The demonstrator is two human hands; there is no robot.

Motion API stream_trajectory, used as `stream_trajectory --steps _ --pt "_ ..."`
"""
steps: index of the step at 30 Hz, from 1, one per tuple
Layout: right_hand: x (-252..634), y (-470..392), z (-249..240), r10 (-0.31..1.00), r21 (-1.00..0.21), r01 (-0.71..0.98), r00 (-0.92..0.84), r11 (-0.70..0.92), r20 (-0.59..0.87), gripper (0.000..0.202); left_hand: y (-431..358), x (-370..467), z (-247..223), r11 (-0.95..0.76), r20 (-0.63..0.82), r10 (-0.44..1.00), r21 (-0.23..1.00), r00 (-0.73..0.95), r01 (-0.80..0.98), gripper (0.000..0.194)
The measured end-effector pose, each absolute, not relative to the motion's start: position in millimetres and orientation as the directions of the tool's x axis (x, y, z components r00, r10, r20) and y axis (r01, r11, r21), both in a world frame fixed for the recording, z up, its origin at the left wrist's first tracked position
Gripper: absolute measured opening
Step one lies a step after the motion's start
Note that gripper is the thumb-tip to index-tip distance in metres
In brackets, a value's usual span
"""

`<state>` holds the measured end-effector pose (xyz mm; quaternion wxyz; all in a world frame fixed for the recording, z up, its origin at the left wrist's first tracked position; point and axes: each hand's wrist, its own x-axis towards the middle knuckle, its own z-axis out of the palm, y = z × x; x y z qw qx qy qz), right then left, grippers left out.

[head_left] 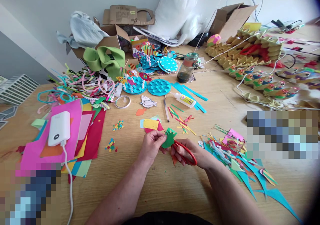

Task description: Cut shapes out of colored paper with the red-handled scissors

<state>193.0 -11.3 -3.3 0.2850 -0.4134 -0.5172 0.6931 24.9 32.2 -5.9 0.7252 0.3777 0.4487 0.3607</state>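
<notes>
Between thumb and fingers, my left hand (153, 145) pinches a small piece of green paper (170, 137) with notched, pointed edges at its top. Red-handled scissors (188, 153) are gripped in my right hand (186, 148), the blades turned toward the green paper and mostly hidden behind it. An orange scrap (174, 159) shows just below the scissors. Beyond my hands lie yellow and red paper pieces (151, 124), a pen (166, 110), an orange paper fish (141, 112) and a white fish cutout (148, 102).
Coloured sheets with a white power bank (59, 127) lie on the left. Paper scraps (236, 151) are heaped at right. Farther back are a glue bottle (185, 99), a tape roll (122, 101), blue discs (159, 87), a glass jar (187, 68) and egg cartons (232, 53).
</notes>
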Motion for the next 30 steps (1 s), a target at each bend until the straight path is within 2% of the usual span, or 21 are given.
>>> stream_trajectory --steps 30 --pt "192.2 -11.4 -0.2 0.829 -0.948 0.085 -0.467 -0.305 -0.309 0.059 32.7 24.9 -4.3 0.472 -0.404 0.854 0.866 0.329 -0.163 0.026"
